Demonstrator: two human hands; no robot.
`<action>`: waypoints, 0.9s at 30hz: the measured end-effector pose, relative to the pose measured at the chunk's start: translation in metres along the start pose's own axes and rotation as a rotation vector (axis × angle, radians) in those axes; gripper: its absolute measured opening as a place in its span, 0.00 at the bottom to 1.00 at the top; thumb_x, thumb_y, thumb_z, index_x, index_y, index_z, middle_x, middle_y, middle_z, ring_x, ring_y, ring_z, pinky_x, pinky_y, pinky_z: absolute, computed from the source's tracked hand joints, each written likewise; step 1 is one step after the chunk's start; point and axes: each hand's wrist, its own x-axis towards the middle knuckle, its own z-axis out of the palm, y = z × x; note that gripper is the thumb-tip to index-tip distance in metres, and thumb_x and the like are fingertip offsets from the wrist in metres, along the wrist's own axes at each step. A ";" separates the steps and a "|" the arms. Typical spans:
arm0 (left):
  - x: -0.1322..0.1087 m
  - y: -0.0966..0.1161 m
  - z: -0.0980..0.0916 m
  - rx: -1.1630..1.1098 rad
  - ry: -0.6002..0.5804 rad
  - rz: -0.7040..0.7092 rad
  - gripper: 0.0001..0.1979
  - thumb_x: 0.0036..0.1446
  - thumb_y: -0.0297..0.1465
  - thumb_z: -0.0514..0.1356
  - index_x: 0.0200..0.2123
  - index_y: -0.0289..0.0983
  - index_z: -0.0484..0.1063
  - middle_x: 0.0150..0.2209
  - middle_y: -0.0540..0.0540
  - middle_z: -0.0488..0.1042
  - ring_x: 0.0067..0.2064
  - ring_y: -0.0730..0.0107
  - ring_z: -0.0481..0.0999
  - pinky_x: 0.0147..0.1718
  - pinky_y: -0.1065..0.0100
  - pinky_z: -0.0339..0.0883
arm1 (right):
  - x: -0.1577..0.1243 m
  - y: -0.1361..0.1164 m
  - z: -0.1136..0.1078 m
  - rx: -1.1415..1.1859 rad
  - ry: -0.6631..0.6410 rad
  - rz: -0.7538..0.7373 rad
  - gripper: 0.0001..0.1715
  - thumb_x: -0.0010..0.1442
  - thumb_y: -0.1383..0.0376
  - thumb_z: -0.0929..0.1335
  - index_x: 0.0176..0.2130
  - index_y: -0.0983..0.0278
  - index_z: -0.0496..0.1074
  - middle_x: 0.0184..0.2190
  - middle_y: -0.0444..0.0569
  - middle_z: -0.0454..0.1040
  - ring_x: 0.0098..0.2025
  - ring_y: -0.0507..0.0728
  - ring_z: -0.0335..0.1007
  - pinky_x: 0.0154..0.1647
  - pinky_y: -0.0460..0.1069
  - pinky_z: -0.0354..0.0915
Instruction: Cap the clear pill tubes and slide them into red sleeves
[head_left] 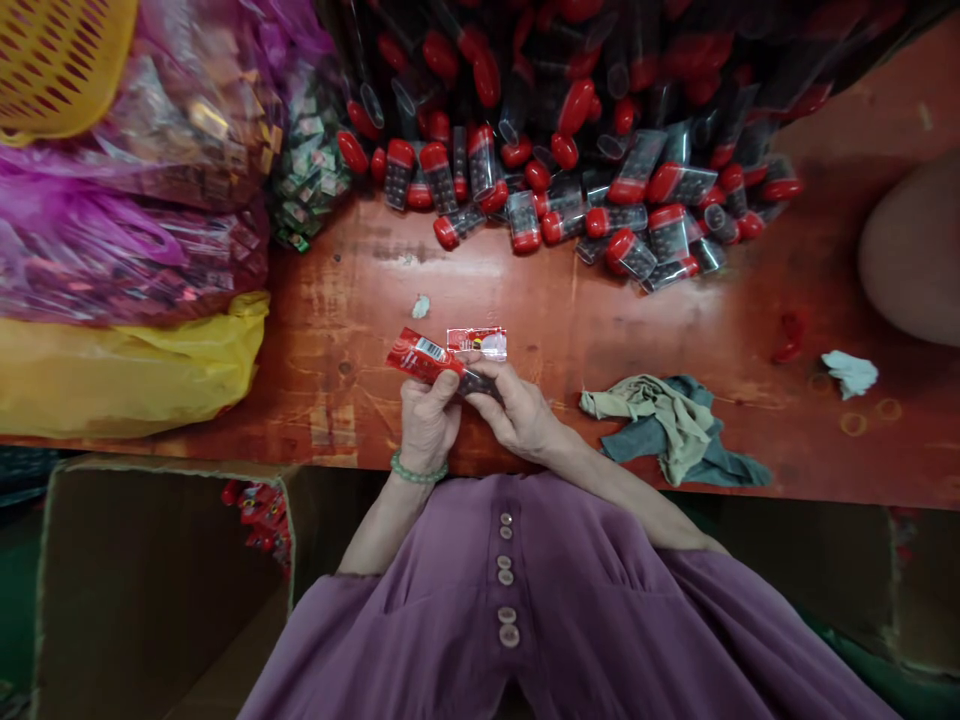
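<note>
In front of me, near the table's front edge, my left hand [433, 405] is closed on a red printed wrapper [414, 352] with a barcode. Its thumb presses where the wrapper meets a dark see-through plastic container [475, 382]. My right hand [519, 408] grips the container's other end between thumb and fingers. The two pieces line up end to end; how far the container sits inside the wrapper is hidden by my fingers. Just beyond my fingertips a small flat red and white printed packet [478, 342] lies on the table.
Many red-capped clear containers [525, 222] are heaped at the back. Bags of small packets [135, 235], a yellow bag [127, 375] and a yellow basket [64, 60] stand left. Cloths [671, 425], crumpled white tissue [849, 373] and a round object [915, 250] are right. A cardboard box [161, 580] sits below.
</note>
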 end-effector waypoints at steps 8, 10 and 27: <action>0.003 -0.002 0.001 -0.034 -0.006 -0.047 0.20 0.33 0.42 0.78 0.26 0.36 0.80 0.27 0.51 0.80 0.29 0.77 0.77 0.36 0.74 0.73 | 0.002 0.002 0.001 0.101 0.077 0.012 0.19 0.69 0.64 0.63 0.59 0.59 0.60 0.55 0.55 0.72 0.56 0.58 0.72 0.55 0.55 0.70; 0.002 -0.002 0.001 -0.035 -0.025 -0.041 0.18 0.36 0.41 0.78 0.26 0.36 0.79 0.26 0.51 0.80 0.29 0.77 0.77 0.35 0.75 0.73 | 0.003 0.001 0.002 0.246 0.076 0.095 0.18 0.70 0.62 0.63 0.58 0.58 0.60 0.49 0.52 0.73 0.48 0.56 0.74 0.51 0.53 0.72; 0.004 -0.001 0.013 0.009 -0.111 0.019 0.17 0.48 0.43 0.72 0.35 0.37 0.80 0.34 0.47 0.82 0.29 0.74 0.78 0.28 0.73 0.74 | 0.013 0.009 0.012 0.632 0.094 0.276 0.21 0.64 0.52 0.69 0.48 0.57 0.57 0.31 0.38 0.66 0.20 0.45 0.60 0.21 0.43 0.60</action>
